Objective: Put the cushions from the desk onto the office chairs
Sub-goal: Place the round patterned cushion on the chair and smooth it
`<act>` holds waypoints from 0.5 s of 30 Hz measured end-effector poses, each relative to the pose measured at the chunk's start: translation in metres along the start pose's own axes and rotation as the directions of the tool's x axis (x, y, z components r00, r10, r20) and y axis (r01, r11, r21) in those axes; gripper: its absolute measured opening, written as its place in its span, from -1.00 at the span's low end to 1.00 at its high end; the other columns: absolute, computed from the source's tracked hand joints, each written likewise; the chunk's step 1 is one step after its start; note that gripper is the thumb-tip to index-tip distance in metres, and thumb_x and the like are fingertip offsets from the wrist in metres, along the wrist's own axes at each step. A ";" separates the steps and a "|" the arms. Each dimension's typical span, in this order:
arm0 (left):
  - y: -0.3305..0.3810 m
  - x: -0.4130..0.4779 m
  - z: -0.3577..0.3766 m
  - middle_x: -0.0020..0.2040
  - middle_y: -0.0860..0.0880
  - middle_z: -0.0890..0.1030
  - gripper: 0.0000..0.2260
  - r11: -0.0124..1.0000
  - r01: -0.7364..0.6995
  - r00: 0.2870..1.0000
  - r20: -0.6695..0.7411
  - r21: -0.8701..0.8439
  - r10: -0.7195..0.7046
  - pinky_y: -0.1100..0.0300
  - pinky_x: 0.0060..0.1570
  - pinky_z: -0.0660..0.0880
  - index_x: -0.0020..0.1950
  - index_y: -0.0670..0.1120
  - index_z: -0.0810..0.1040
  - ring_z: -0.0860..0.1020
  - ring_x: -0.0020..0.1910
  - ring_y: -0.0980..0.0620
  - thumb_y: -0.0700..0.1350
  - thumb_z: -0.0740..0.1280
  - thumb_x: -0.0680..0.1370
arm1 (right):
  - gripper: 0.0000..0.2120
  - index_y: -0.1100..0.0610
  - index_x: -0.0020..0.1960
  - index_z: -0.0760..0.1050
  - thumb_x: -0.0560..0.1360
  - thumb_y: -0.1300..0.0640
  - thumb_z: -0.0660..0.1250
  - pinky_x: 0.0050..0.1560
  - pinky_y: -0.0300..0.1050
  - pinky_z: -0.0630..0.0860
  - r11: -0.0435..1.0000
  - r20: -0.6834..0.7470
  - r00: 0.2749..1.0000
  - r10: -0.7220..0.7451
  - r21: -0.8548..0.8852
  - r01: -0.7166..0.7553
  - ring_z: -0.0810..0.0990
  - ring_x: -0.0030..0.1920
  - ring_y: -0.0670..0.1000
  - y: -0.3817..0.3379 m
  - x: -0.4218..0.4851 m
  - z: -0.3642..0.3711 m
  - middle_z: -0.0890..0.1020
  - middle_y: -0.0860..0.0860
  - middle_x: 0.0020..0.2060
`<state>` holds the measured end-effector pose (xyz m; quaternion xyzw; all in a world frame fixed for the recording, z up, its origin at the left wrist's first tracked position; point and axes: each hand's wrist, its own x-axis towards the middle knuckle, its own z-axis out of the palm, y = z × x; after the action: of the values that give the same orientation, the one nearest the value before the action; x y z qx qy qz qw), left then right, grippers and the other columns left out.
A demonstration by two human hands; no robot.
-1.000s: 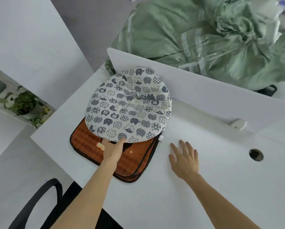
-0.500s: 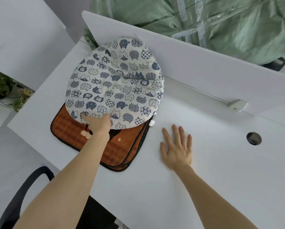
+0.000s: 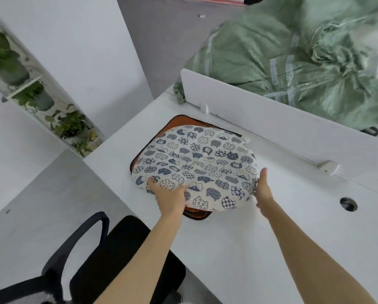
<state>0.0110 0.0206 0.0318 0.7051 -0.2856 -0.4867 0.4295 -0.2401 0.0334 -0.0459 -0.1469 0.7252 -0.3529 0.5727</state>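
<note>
A round white cushion (image 3: 196,163) printed with dark blue cat faces lies on top of a stack of orange cushions with black edging (image 3: 175,125) on the white desk (image 3: 260,242). My left hand (image 3: 167,194) grips the round cushion's near left edge, thumb on top. My right hand (image 3: 261,189) holds its near right edge, fingers partly hidden under the fabric. A black office chair (image 3: 109,246) with a curved armrest stands below the desk's near left corner.
A white divider panel (image 3: 282,121) runs along the desk's far side, with a large green woven sack (image 3: 293,51) behind it. A cable hole (image 3: 348,204) is in the desk at the right. Potted plants (image 3: 69,126) sit on a shelf at the left.
My right hand left the bare desk and took the round cushion's right edge. The cushion has slid toward me over the orange stack. The view shifted, showing the chair.
</note>
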 end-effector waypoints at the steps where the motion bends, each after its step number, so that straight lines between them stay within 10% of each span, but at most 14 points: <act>1: -0.010 -0.013 -0.013 0.33 -0.01 0.36 -0.02 1.000 0.020 1.000 0.024 -0.019 -0.019 0.29 -0.05 0.51 0.58 0.21 -0.13 0.50 0.08 0.18 -0.36 0.42 0.46 | -0.18 0.02 0.36 0.54 0.48 -0.57 -0.01 0.21 0.26 0.53 0.987 0.057 0.998 0.005 0.162 -0.015 0.61 0.26 0.23 -0.002 -0.017 0.006 0.65 0.13 0.25; 6: -0.067 -0.062 -0.084 0.26 0.08 0.43 -0.08 0.997 0.075 0.987 0.142 -0.029 -0.070 0.13 0.08 0.50 0.49 0.33 -0.05 0.53 0.09 0.17 -0.22 0.49 0.44 | -0.55 0.08 0.26 0.39 0.46 0.14 0.50 -0.06 0.18 0.67 0.973 -0.226 0.964 -0.138 0.151 0.174 0.68 0.02 0.21 0.043 -0.079 0.021 0.65 0.15 0.12; 15: -0.143 -0.066 -0.184 0.27 -0.01 0.43 -0.09 0.934 0.183 0.938 0.230 0.306 -0.259 0.02 0.12 0.53 0.52 0.20 0.02 0.53 0.11 -0.04 -0.01 0.56 0.38 | -0.59 0.07 0.23 0.34 0.50 0.26 0.45 -0.31 -0.04 0.63 0.980 -0.343 0.938 -0.053 0.161 0.114 0.66 -0.06 0.11 0.184 -0.146 0.046 0.62 0.07 0.03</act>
<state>0.1562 0.2017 -0.0366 0.7147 -0.3248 -0.5771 0.2251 -0.1185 0.2377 -0.0695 -0.0632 0.7709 -0.4605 0.4356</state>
